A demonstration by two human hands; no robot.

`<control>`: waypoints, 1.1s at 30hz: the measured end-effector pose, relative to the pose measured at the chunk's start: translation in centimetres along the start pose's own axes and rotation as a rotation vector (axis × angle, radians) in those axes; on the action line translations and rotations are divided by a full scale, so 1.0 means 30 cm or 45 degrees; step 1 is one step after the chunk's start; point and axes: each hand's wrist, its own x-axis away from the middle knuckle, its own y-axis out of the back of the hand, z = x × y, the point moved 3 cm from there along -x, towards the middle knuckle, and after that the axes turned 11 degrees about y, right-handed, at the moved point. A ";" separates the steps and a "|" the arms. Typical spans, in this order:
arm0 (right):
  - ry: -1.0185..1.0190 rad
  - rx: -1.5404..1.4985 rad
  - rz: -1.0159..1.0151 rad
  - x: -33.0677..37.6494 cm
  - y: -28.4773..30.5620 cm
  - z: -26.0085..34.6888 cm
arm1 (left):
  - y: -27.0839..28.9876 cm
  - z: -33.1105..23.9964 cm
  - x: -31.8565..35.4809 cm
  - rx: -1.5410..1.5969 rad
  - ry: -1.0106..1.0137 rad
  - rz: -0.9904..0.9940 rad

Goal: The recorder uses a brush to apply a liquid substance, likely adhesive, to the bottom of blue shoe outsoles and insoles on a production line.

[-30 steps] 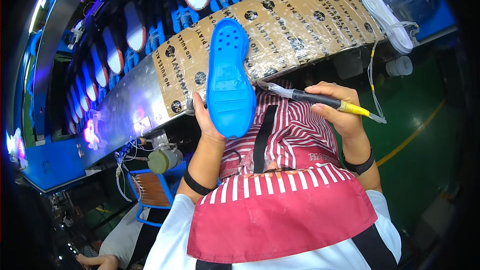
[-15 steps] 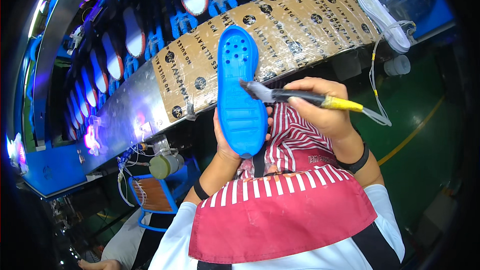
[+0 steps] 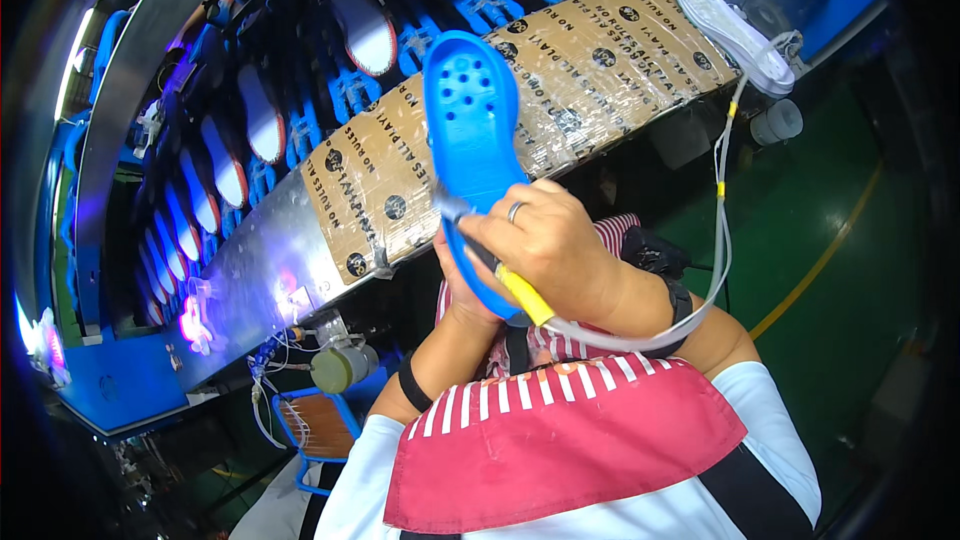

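My left hand holds a blue shoe sole from beneath near its lower end, the hollow side facing up. Round dimples mark the sole's far end. My right hand grips a brush with a dark handle, a yellow-wrapped end and a pale tube running from it. The bristles meet the sole's left rim near its middle, a little blurred. My right hand covers part of the sole's lower half, and the fingers of my left hand under the sole are mostly hidden.
Cardboard under clear film covers the bench ahead. A white sole lies at its right end, with the tube looping past. Beyond, several shoes stand on blue racks. A blue stool is at lower left.
My right hand has moved down and left, bringing the brush from the sole's right middle to its left rim. The brush handle now points down toward me. The sole has tilted slightly.
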 end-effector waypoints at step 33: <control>-0.174 -1.112 0.116 0.129 -0.020 0.004 | -0.101 -0.164 -0.031 -0.075 -0.033 0.265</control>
